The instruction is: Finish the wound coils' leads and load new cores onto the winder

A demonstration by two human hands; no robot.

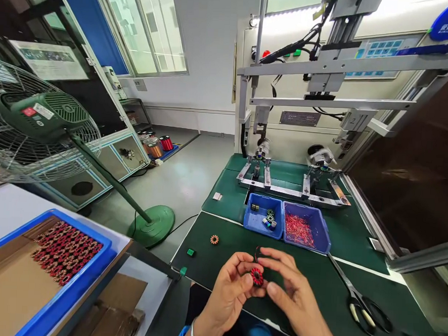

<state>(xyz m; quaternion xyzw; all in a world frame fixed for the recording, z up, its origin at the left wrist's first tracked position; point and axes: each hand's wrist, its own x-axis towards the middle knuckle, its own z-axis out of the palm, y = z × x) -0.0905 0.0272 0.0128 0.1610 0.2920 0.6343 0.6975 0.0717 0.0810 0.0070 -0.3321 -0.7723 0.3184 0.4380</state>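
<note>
Currently my left hand (228, 287) and right hand (291, 290) pinch 1 red wound stator coil (257, 276) over the green mat's (316, 276) near edge. Another coil (214, 239) lies apart; the tray of wound coils (66, 250) suggests many done.

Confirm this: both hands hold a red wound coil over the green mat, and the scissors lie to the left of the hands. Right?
Not quite. In the head view the scissors lie to the right of the hands, not left. The left hand and right hand do hold the red wound coil over the green mat.
</note>
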